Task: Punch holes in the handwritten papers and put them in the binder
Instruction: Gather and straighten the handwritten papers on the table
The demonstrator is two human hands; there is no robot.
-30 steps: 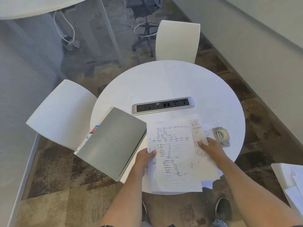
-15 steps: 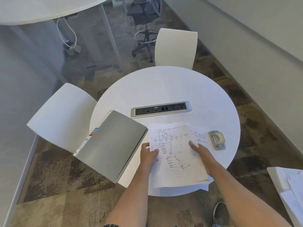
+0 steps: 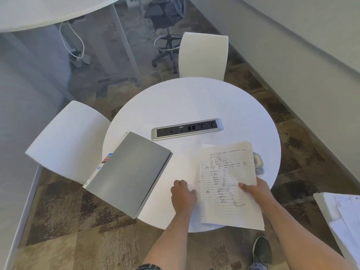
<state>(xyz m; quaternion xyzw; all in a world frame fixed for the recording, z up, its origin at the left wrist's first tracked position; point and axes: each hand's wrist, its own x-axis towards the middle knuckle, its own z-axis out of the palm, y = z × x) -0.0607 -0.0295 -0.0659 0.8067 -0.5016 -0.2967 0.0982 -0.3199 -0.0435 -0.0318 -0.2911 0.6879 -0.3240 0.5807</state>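
Both hands hold handwritten papers (image 3: 228,184) — grey binder (image 3: 128,172) lies beside them.

A: What did the round white table (image 3: 194,102) carry at its centre?
B: A silver power strip (image 3: 187,129), set flush, with dark sockets along its length.

A: And around the table?
B: Two white chairs: one (image 3: 203,55) at the far side, one (image 3: 66,139) at the left. Behind stood a dark swivel stool (image 3: 165,18). A white cable (image 3: 75,42) hung beneath a second desk (image 3: 39,10). Patterned carpet (image 3: 58,221) covered the floor.
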